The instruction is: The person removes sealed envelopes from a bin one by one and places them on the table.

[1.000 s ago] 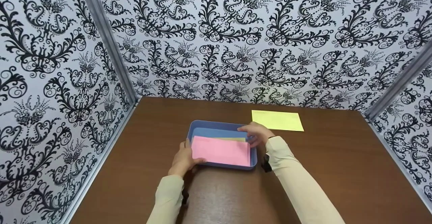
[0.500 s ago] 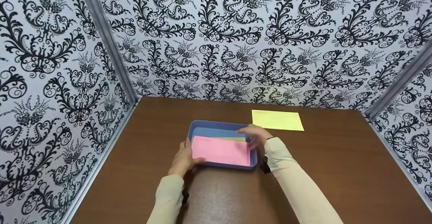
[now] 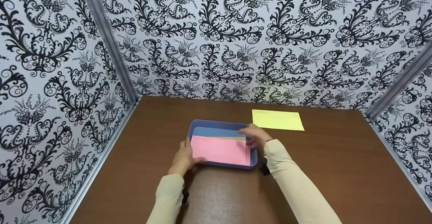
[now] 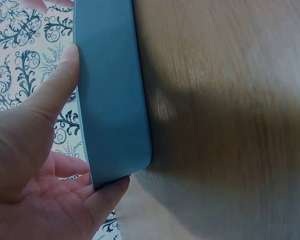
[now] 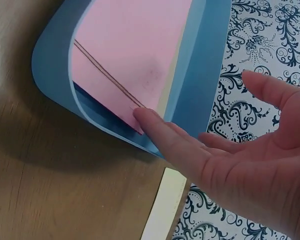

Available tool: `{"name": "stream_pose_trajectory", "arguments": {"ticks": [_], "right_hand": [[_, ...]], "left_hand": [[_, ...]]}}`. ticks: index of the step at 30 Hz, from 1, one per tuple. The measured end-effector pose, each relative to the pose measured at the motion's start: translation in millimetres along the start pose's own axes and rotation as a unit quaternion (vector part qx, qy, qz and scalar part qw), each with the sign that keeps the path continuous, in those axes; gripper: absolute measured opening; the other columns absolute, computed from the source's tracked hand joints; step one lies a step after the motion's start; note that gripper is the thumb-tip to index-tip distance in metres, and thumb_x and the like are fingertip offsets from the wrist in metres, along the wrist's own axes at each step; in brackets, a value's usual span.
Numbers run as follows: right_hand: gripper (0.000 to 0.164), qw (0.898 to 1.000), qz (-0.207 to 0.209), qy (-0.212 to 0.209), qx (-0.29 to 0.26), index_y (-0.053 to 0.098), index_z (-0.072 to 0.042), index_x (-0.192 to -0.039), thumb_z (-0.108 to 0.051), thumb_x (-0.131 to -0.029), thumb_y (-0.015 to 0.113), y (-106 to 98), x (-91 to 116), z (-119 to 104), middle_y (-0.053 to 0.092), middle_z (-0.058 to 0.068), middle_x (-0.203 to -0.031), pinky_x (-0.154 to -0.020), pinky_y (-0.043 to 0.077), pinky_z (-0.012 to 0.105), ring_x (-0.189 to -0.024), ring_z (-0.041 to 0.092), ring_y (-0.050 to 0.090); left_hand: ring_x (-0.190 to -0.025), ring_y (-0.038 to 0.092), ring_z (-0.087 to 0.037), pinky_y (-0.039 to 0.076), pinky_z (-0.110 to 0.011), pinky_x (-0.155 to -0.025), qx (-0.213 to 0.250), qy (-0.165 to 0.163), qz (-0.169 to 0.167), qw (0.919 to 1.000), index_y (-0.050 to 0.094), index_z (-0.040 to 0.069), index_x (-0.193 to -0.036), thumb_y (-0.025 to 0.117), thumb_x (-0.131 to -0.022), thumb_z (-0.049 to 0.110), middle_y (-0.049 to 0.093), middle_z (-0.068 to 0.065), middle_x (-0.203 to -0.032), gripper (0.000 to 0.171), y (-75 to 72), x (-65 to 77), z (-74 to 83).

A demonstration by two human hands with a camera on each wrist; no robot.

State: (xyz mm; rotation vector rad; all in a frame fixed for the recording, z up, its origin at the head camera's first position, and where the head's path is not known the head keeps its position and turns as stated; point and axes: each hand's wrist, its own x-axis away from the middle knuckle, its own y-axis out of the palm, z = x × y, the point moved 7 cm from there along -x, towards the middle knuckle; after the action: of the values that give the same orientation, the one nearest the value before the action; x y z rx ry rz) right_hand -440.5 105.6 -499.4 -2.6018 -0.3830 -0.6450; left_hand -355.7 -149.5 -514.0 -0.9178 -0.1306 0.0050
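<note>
A blue tray (image 3: 221, 124) sits on the table with a stack of pink paper sheets (image 3: 217, 149) in its front part. Behind the pink, a thin strip of a yellowish sheet (image 5: 171, 82) and a light blue sheet (image 3: 216, 132) show. My left hand (image 3: 182, 156) grips the tray's near left corner, thumb on the front rim and fingers round the side. Reaching over the right side of the tray, my right hand (image 3: 254, 137) has a straight finger (image 5: 152, 127) touching the pink stack's edge, the thumb held well apart.
A bright yellow sheet (image 3: 277, 120) lies flat on the brown table (image 3: 162, 126), behind and right of the tray. Patterned black-and-white walls (image 3: 229, 41) with grey posts enclose the table at the back and sides.
The pink sheets have shifted slightly left and back in the tray, and less of the yellowish sheet shows. My right hand has moved a little with them; the left hand stays put.
</note>
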Motion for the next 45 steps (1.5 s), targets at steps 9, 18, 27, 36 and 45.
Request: {"name": "stream_pose_trajectory", "arguments": {"ticks": [9,18,27,36,45], "right_hand": [[0.025,0.999,0.028,-0.023,0.009,0.047,-0.001,-0.105,-0.017,-0.093,0.061,-2.9,-1.1,-0.5,0.051,0.006,-0.079,-0.065,0.055,0.029,-0.059,0.011,0.055],[0.021,0.997,0.047,-0.043,0.035,0.047,-0.003,-0.101,-0.016,-0.092,0.061,-3.5,2.6,-3.6,0.046,-0.001,-0.067,-0.058,0.052,0.027,-0.057,0.010,0.051],[0.056,0.995,0.073,-0.059,0.046,0.038,0.011,-0.139,-0.014,-0.093,0.057,-6.9,5.8,-7.3,0.059,0.010,-0.090,-0.074,0.060,0.036,-0.069,0.013,0.057],[0.056,0.993,0.093,-0.069,0.020,0.040,0.013,-0.141,-0.005,-0.092,0.059,-12.3,6.2,-7.6,0.061,0.029,-0.121,-0.085,0.060,0.043,-0.086,0.026,0.072],[0.053,0.994,0.057,-0.082,-0.045,0.042,0.020,-0.136,0.007,-0.088,0.058,-13.5,5.4,-8.0,0.066,0.018,-0.087,-0.087,0.059,0.045,-0.077,0.022,0.069]], "left_hand": [[-0.127,0.052,-0.049,0.044,-0.055,-0.107,0.009,0.000,0.002,1.0000,0.019,-0.011,-0.154,0.087,-0.076,0.039,0.032,-0.033,-0.152,0.114,0.4,0.8,-1.0],[-0.128,0.051,-0.049,0.043,-0.056,-0.108,0.015,-0.003,0.000,0.9999,0.019,-0.010,-0.154,0.087,-0.076,0.038,0.032,-0.032,-0.152,0.115,0.7,1.0,-1.6],[-0.125,0.054,-0.048,0.045,-0.054,-0.107,0.012,0.002,0.001,0.9999,0.019,-0.011,-0.154,0.086,-0.077,0.038,0.033,-0.033,-0.151,0.114,-0.2,2.3,0.0],[-0.126,0.054,-0.047,0.045,-0.052,-0.107,0.006,0.001,0.006,1.0000,0.019,-0.011,-0.154,0.086,-0.077,0.038,0.033,-0.034,-0.151,0.113,0.3,3.1,-0.4],[-0.130,0.050,-0.047,0.042,-0.055,-0.110,0.009,-0.005,0.005,0.9999,0.019,-0.009,-0.155,0.086,-0.077,0.038,0.032,-0.033,-0.152,0.113,0.9,2.6,-1.8]]}}
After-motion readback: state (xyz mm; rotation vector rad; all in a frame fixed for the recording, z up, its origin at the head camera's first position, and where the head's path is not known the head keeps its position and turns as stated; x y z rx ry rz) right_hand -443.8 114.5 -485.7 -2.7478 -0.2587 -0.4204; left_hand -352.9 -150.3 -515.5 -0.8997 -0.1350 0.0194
